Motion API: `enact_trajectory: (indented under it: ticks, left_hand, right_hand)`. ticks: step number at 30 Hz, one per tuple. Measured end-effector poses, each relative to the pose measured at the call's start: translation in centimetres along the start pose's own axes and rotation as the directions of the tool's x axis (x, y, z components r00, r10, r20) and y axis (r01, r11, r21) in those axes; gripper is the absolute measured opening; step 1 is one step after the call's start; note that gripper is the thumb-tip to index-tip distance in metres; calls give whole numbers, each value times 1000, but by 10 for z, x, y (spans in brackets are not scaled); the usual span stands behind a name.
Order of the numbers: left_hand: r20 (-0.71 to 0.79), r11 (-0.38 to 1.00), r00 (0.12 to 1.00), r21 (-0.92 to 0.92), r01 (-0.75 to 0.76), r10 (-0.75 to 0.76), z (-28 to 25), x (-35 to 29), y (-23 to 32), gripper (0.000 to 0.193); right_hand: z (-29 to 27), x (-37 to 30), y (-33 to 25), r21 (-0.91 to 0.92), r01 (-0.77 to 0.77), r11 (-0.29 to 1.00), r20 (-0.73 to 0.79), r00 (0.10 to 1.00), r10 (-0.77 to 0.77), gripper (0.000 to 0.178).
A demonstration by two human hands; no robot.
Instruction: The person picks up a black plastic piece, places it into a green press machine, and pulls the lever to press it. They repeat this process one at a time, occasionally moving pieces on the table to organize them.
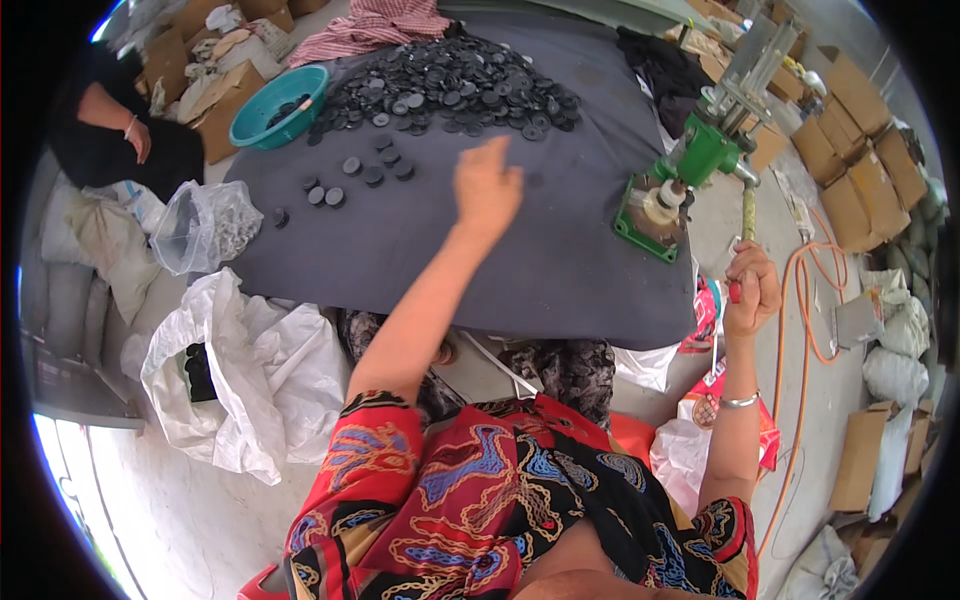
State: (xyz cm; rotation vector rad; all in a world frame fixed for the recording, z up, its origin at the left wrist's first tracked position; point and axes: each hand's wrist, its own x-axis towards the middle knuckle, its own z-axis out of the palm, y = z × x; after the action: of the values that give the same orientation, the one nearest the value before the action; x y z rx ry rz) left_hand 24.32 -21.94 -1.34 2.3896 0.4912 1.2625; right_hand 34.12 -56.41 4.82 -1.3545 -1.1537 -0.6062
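My right hand (pixel 752 288) is wrapped around the lever handle (pixel 749 215) of a green hand press (pixel 702 155), which stands at the right edge of the dark-covered table (pixel 440 262). My left hand (pixel 488 190) reaches over the middle of the table, just short of a large heap of black round discs (pixel 450 82). Motion blurs its fingers, so whether anything is between them cannot be made out. Several thicker black round pieces (pixel 373 176) lie apart from the heap, to the left of that hand. Under the press head sits a pale round part (pixel 663 203).
A teal basin (pixel 280 112) with some black pieces stands at the far left, near a person's hand (pixel 138 140). A clear plastic bag (pixel 207 228) hangs by the table's left edge, above a white sack (pixel 235 375). An orange hose (pixel 790 400) and cardboard boxes (pixel 860 190) are on the right.
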Motion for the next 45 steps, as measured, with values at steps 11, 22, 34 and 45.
enact_trajectory:
  ticks: [11,22,34,45]
  left_hand:
    - [123,829,983,557,49,-140,-53,-15,-117,27]
    - [123,944,973,294,151,-194,-46,-16,-117,33]
    - [322,898,940,-439,44,111,87,-10,101,58]
    - [436,913,899,-376,158,24,132,-4,143,76]
  right_hand:
    - [-17,113,-16,255,-370,894,-29,921,389,24]
    - [-34,154,5,260,-416,872,-89,888,450,22]
    - [-22,160,-8,232,-438,868,-62,884,463,21]
    - [-28,155,-3,270,-444,855,-81,874,479,21]
